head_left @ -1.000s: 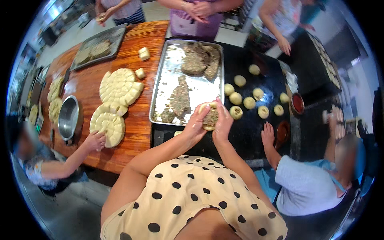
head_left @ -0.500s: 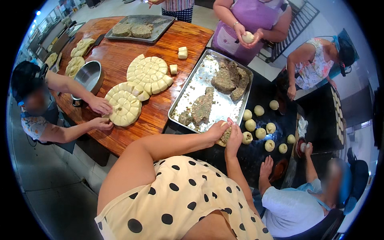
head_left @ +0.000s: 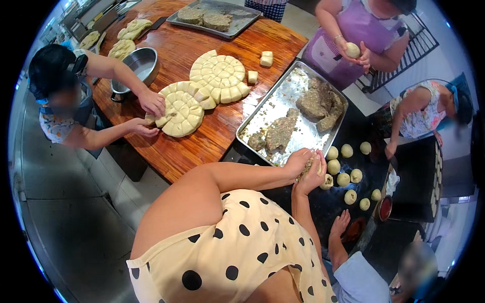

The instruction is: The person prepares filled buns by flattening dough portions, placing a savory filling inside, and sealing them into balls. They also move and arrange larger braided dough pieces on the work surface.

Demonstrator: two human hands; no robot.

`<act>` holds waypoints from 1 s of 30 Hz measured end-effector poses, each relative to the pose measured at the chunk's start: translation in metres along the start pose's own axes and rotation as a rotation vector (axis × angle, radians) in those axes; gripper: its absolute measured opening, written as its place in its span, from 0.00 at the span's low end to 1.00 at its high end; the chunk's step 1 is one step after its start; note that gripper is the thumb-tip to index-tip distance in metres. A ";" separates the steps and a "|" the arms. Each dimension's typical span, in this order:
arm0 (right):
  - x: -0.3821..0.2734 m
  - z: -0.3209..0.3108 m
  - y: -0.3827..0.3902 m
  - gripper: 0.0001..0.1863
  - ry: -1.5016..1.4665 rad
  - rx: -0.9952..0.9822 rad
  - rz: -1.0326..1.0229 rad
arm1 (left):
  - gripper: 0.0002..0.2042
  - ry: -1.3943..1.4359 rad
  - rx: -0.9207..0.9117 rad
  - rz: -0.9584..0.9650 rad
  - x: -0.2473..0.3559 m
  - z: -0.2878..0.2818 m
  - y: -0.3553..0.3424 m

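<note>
My left hand (head_left: 298, 165) and my right hand (head_left: 317, 178) are cupped together at the near edge of a metal tray (head_left: 281, 103). Between them they hold a piece of dough with greyish-green minced filling (head_left: 305, 171) showing at its opening. My fingers wrap round it and hide most of the dough. On the tray lie several lumps of the same filling (head_left: 281, 133), with loose crumbs scattered about. Just right of my hands, several pale dough balls (head_left: 343, 180) sit on a dark, shiny worktop (head_left: 323, 214). A few of them show filling at an open top.
Left of me, a co-worker's hands (head_left: 151, 105) touch a round of cut dough pieces (head_left: 183, 118) on the wooden table (head_left: 202, 150). A metal bowl (head_left: 144, 64) and another tray (head_left: 240, 26) stand farther back. Across, a person in purple holds a dough ball (head_left: 352, 49). A co-worker's hand (head_left: 340, 222) rests at my right.
My view has turned, so the scene sits farther right. My hands still hold the filled dough, with my right fingers more curled over it. The lower-right co-worker's far hand has left the red-rimmed dish.
</note>
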State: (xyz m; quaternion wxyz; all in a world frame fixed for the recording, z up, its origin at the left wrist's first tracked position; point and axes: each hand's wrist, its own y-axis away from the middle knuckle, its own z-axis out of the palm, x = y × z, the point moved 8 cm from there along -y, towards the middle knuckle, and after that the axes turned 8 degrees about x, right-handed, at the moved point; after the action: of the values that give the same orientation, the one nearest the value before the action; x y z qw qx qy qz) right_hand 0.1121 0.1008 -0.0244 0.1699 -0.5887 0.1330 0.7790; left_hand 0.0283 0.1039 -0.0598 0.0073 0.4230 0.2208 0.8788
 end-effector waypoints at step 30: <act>-0.034 0.032 0.005 0.10 0.299 -0.044 -0.334 | 0.13 0.095 0.002 0.181 0.042 -0.006 0.012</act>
State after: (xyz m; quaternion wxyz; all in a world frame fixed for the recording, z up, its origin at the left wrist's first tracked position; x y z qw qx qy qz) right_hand 0.0908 0.1053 0.0169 0.2623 -0.7151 0.0405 0.6467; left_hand -0.0007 0.0991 -0.0269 -0.0830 0.3990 0.1827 0.8947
